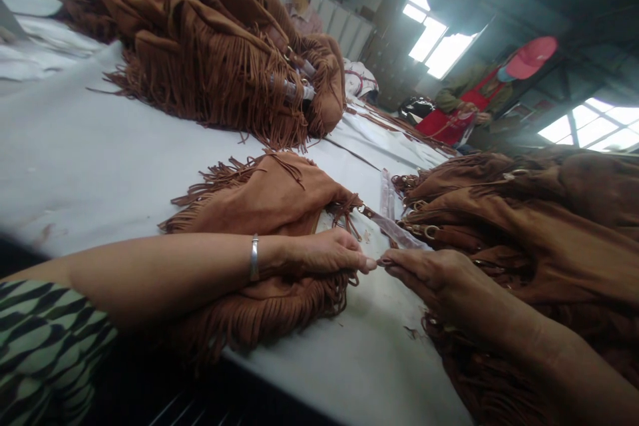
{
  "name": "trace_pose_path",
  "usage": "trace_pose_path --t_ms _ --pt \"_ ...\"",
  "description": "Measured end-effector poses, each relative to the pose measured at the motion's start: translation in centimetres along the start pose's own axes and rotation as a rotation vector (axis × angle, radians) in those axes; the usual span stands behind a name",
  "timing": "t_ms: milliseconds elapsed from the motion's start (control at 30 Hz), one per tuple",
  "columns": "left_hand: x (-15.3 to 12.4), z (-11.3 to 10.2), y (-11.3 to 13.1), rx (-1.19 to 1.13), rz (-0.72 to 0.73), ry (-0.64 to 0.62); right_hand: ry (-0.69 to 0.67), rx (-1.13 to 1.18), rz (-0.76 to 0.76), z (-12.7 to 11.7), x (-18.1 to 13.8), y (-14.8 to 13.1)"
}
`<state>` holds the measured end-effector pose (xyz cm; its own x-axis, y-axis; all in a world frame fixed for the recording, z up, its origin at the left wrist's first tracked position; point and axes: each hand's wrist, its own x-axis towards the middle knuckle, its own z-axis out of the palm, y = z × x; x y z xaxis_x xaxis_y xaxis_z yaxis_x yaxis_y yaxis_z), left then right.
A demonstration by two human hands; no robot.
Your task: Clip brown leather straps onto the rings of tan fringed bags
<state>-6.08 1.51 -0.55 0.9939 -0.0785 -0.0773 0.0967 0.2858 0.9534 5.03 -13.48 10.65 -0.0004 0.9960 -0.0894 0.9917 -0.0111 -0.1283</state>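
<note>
A brown suede fringed bag (279, 190) lies on the white table beneath my left forearm. My left hand (337, 253), with a silver bracelet at the wrist, is closed in a pinch at the bag's right side. Facing it, fingertips almost meeting, my right hand (436, 273) is pinched too. Between them shows a short bit of thin brown leather strip (383, 261), mostly covered by the fingers. Just behind the hands runs the bag's strap, wrapped in clear plastic (399, 233), from a metal clasp (363, 210).
Fringed brown bags are heaped at the back left (200, 46). Another pile of brown bags (524, 226) lies close on the right, beside and under my right forearm. The white table (74, 160) has a near edge below my arms. A co-worker in a red apron (459, 116) stands beyond.
</note>
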Motion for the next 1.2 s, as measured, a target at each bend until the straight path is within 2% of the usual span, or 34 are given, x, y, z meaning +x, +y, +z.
trace_pose_path --t_ms 133,300,433,533,700,867,1033,1200 --pt "0.0 0.0 -0.2 0.076 0.042 0.002 0.048 -0.222 -0.076 1.1 -0.7 -0.4" --pt "0.0 0.2 -0.1 0.145 0.079 0.07 0.191 -0.481 -0.126 3.3 -1.6 -0.3" --pt "-0.1 0.8 -0.2 0.184 0.118 0.19 0.302 -0.511 -0.195 4.3 -2.1 0.5" --pt "-0.3 1.3 -0.2 0.243 0.154 0.255 0.334 -0.516 -0.265 4.4 -2.6 0.9" --pt "-0.8 1.7 0.0 0.465 0.2 0.276 0.343 -0.556 -0.355 4.2 -3.5 0.9" --pt "-1.1 1.9 0.1 0.65 0.209 0.292 0.292 -0.555 -0.4 4.1 -4.1 0.8" --pt "-1.4 2.2 0.1 0.677 0.221 0.308 0.313 -0.606 -0.382 4.2 -4.3 0.5" --pt "-1.4 2.4 0.1 0.605 0.231 0.301 0.363 -0.59 -0.475 4.3 -4.0 0.5"
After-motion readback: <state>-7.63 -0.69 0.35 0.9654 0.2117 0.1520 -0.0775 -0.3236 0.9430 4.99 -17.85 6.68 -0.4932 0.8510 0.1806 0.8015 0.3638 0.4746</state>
